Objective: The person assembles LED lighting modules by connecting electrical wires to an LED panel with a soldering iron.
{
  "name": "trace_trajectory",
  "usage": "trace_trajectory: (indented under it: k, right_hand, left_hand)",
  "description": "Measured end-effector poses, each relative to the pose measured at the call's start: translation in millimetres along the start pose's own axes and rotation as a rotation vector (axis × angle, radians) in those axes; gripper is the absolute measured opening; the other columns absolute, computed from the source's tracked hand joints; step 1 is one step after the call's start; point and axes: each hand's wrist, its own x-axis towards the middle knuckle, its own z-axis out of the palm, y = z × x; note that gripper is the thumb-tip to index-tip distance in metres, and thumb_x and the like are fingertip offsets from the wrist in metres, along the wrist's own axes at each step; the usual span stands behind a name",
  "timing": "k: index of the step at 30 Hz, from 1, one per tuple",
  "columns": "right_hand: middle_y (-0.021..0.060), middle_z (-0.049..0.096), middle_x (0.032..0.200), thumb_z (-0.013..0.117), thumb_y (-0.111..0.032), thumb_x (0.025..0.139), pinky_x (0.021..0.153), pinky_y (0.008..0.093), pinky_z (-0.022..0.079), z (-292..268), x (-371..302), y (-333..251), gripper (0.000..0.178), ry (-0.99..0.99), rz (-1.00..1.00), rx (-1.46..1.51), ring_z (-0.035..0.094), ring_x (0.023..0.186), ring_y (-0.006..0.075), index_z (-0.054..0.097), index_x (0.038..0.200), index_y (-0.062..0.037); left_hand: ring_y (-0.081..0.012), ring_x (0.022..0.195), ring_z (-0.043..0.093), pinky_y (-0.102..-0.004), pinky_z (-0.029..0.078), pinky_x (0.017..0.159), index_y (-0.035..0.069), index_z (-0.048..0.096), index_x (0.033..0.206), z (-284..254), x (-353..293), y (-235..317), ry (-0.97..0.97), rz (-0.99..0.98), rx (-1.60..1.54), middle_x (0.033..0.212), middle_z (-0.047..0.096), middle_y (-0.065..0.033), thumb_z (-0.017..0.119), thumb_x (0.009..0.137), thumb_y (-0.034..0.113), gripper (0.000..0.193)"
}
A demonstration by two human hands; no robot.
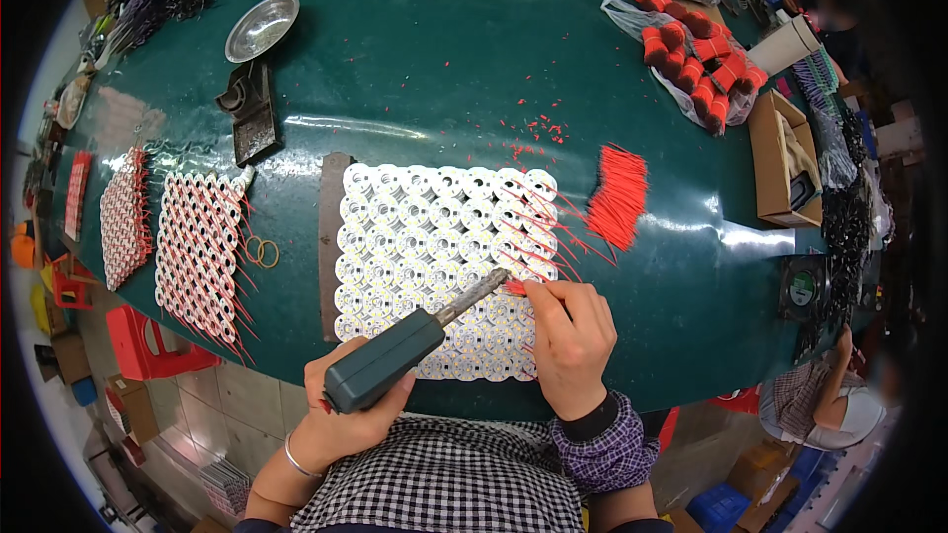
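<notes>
A sheet of small round white LED circuit boards (395, 237) lies before me, joined in rows. Red wires stick out from several boards along its right side. My left hand (348, 422) is closed around a dark green soldering gun (387, 360), whose metal tip reaches the boards right of the sheet's middle. Right beside that tip, my right hand (575, 341) pinches a short bit of red wire (514, 287) against the sheet. Whether it is one wire or more, I cannot tell. A pile of cut red wires (617, 197) lies to the right of the sheet.
Wired board sheets (200, 257) lie at the left, near rubber bands (262, 253). Farther back are a black iron stand (253, 116) and a metal bowl (262, 28). Red wire bundles (696, 59) and a cardboard box (780, 163) occupy the right. Another person (825, 400) sits at lower right.
</notes>
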Motion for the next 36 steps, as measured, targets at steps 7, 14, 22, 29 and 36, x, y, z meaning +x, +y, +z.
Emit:
trace_trajectory:
  k: [7,14,22,29,36]
  right_hand:
    - [0.0056,0.063,0.089,0.072,0.003,0.074,0.067,0.0349,0.047,-1,1,-2,0.029,0.004,0.016,-0.002,0.061,0.080,0.0217,0.072,0.102,-0.0025]
    - [0.0060,0.065,0.092,0.071,0.002,0.075,0.072,0.0364,0.048,-7,-2,-7,0.028,-0.008,-0.032,0.019,0.063,0.082,0.0224,0.073,0.103,-0.0018]
    - [0.0060,0.065,0.091,0.071,0.001,0.076,0.072,0.0364,0.048,-5,-5,-7,0.027,-0.049,-0.008,0.024,0.063,0.081,0.0225,0.073,0.103,-0.0018]
    - [0.0057,0.064,0.091,0.071,0.001,0.076,0.072,0.0365,0.048,-2,-1,-9,0.026,-0.049,-0.027,0.038,0.063,0.081,0.0219,0.073,0.102,-0.0021]
    - [0.0055,0.063,0.090,0.071,0.001,0.076,0.071,0.0353,0.047,2,0,-8,0.027,-0.064,-0.025,0.029,0.062,0.079,0.0215,0.073,0.102,-0.0025]
  left_hand:
    - [-0.0162,0.067,0.066,-0.0285,0.052,0.061,-0.001,0.073,0.101,-4,-16,0,0.144,-0.201,-0.216,0.086,0.072,-0.0071,0.079,0.080,0.007,0.023]
    - [-0.0151,0.068,0.065,-0.0273,0.051,0.059,-0.002,0.073,0.102,-2,-20,-10,0.133,-0.061,-0.060,0.086,0.071,-0.0089,0.079,0.079,0.005,0.024]
    - [-0.0151,0.063,0.063,-0.0264,0.048,0.056,-0.005,0.072,0.102,-7,-8,-1,0.058,-0.032,-0.067,0.082,0.068,-0.0102,0.077,0.077,0.000,0.026]
    - [-0.0145,0.062,0.062,-0.0261,0.047,0.055,-0.005,0.072,0.101,-8,-5,1,0.031,0.020,-0.037,0.080,0.067,-0.0096,0.077,0.077,-0.001,0.025]
    - [-0.0136,0.063,0.062,-0.0259,0.047,0.055,-0.004,0.073,0.099,-8,-5,-1,0.023,-0.003,-0.040,0.080,0.066,-0.0086,0.077,0.076,-0.003,0.023]
